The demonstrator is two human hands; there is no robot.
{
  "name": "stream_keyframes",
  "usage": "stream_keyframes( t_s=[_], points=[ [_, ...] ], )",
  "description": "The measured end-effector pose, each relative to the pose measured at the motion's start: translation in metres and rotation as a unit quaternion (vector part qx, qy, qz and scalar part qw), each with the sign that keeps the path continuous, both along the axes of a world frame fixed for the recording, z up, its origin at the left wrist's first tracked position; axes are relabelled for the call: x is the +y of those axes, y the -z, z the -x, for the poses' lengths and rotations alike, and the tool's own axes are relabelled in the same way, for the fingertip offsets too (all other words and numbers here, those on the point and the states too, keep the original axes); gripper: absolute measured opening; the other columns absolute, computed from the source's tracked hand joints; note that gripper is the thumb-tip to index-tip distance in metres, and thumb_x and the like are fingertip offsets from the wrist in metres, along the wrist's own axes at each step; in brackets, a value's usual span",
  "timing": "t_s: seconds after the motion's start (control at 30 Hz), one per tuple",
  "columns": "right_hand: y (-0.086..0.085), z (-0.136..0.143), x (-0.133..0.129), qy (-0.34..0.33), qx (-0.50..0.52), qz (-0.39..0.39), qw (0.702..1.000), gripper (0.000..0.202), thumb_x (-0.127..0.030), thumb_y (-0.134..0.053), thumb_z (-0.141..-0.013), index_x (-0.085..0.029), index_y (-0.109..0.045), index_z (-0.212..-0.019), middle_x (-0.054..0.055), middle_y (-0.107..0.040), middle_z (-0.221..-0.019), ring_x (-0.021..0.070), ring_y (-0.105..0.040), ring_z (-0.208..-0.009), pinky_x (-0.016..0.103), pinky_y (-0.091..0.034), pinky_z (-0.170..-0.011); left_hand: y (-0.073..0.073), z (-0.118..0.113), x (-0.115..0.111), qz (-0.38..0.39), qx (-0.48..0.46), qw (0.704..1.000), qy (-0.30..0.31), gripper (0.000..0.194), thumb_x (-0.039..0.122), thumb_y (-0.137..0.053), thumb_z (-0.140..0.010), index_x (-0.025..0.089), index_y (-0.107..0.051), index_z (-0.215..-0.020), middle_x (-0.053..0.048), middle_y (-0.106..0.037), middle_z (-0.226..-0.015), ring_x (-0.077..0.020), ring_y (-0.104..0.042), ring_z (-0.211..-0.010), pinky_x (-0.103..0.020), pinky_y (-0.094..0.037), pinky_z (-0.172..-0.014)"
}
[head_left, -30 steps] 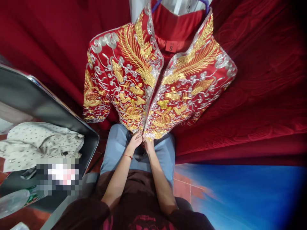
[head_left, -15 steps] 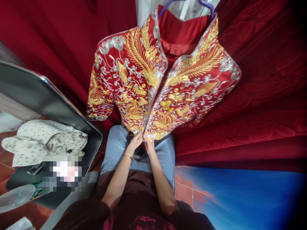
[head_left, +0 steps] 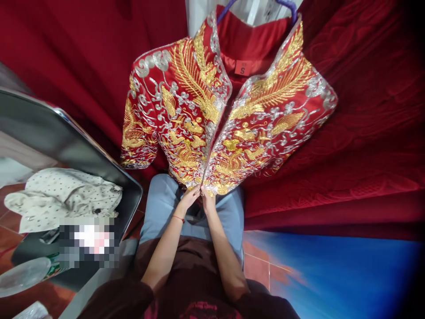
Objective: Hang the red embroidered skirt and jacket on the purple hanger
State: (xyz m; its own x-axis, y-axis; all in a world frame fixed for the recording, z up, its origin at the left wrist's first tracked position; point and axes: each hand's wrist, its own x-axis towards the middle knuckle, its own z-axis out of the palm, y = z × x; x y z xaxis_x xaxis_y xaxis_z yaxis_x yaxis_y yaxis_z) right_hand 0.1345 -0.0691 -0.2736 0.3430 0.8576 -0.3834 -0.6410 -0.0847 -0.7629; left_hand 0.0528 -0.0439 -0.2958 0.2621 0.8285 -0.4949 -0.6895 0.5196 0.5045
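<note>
A red jacket (head_left: 189,128) with gold and silver embroidery hangs in front of me on a purple hanger (head_left: 288,5). Its stand collar is open at the top, where a red label with an S shows inside. Lower down, the two front edges come together. At the bottom of this front opening my left hand (head_left: 190,197) pinches the hem, a thin red string round its wrist. Right beside it, my right hand (head_left: 208,199) grips the other front edge, the fingertips of both hands nearly touching. What small fastening may lie between them is too small to make out.
To the left stands a black chair (head_left: 99,159) with a white dotted cloth (head_left: 73,195) on it. A clear plastic bottle (head_left: 26,275) lies near the lower left. Red curtains (head_left: 348,133) hang on both sides, and a blue surface (head_left: 348,274) covers the floor at right.
The view has shifted very slightly. Both hands keep their pinch at the jacket's lower front, with hardly any movement.
</note>
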Motion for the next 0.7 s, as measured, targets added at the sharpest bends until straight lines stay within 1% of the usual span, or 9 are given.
stream_keyframes(
  t_s=[0.13,0.23,0.3,0.37,0.47,0.6,0.7],
  points=[
    [-0.004,0.007,0.001,0.017,0.003,0.004,1.000,0.061,-0.034,-0.084,-0.059,-0.020,-0.061,-0.114,0.004,-0.073,-0.107,0.0188,-0.068,-0.097,0.035,-0.055,-0.090,-0.002,0.002,0.000,-0.016,0.029,0.999,-0.006,0.032,0.017,-0.080,-0.069,0.016,-0.071,-0.100,-0.007,-0.074,-0.103,-0.0209,-0.067,-0.109,-0.037,-0.046,-0.106],
    [-0.006,0.007,0.000,0.028,0.006,0.012,1.000,0.059,-0.034,-0.084,-0.059,-0.020,-0.062,-0.112,0.003,-0.073,-0.101,0.0177,-0.068,-0.088,0.033,-0.056,-0.083,0.000,0.002,0.001,-0.020,0.051,0.998,-0.012,0.036,0.016,-0.081,-0.067,0.019,-0.071,-0.101,-0.003,-0.075,-0.102,-0.0183,-0.068,-0.103,-0.032,-0.050,-0.099],
    [-0.007,0.004,0.000,0.031,0.005,0.020,0.999,0.052,-0.034,-0.084,-0.059,-0.019,-0.064,-0.104,0.002,-0.073,-0.092,0.0158,-0.067,-0.078,0.030,-0.056,-0.075,0.001,0.001,0.003,-0.023,0.061,0.998,-0.011,0.035,0.017,-0.082,-0.066,0.019,-0.071,-0.100,-0.002,-0.074,-0.096,-0.0167,-0.069,-0.093,-0.031,-0.053,-0.092],
    [-0.008,0.001,0.000,0.029,0.004,0.029,0.999,0.044,-0.035,-0.085,-0.058,-0.018,-0.065,-0.093,0.001,-0.071,-0.080,0.0133,-0.062,-0.067,0.027,-0.053,-0.065,0.003,0.000,0.004,-0.026,0.069,0.997,-0.007,0.030,0.018,-0.082,-0.067,0.018,-0.072,-0.096,-0.002,-0.074,-0.089,-0.0156,-0.068,-0.084,-0.030,-0.054,-0.086],
    [-0.008,-0.003,0.001,0.021,0.008,0.047,0.999,0.036,-0.034,-0.086,-0.057,-0.017,-0.064,-0.079,-0.001,-0.066,-0.067,0.0106,-0.055,-0.057,0.025,-0.047,-0.055,0.003,-0.002,0.007,-0.030,0.075,0.997,-0.002,0.027,0.019,-0.081,-0.069,0.016,-0.072,-0.094,-0.004,-0.074,-0.088,-0.0152,-0.067,-0.081,-0.030,-0.055,-0.082],
    [-0.009,-0.002,0.003,0.020,0.031,0.059,0.998,0.032,-0.030,-0.085,-0.055,-0.018,-0.061,-0.072,-0.003,-0.061,-0.061,0.0088,-0.050,-0.053,0.023,-0.042,-0.050,0.000,-0.003,0.007,-0.039,0.086,0.995,-0.010,0.034,0.019,-0.080,-0.069,0.018,-0.072,-0.101,-0.004,-0.075,-0.098,-0.0147,-0.068,-0.087,-0.027,-0.054,-0.081],
    [-0.010,0.002,0.005,0.027,0.049,0.060,0.997,0.028,-0.029,-0.082,-0.057,-0.018,-0.059,-0.071,-0.005,-0.058,-0.059,0.0075,-0.047,-0.053,0.022,-0.040,-0.050,-0.002,-0.002,0.005,-0.040,0.106,0.993,-0.018,0.037,0.020,-0.082,-0.068,0.019,-0.071,-0.104,-0.003,-0.075,-0.098,-0.0138,-0.068,-0.086,-0.026,-0.054,-0.080]
  ],
)
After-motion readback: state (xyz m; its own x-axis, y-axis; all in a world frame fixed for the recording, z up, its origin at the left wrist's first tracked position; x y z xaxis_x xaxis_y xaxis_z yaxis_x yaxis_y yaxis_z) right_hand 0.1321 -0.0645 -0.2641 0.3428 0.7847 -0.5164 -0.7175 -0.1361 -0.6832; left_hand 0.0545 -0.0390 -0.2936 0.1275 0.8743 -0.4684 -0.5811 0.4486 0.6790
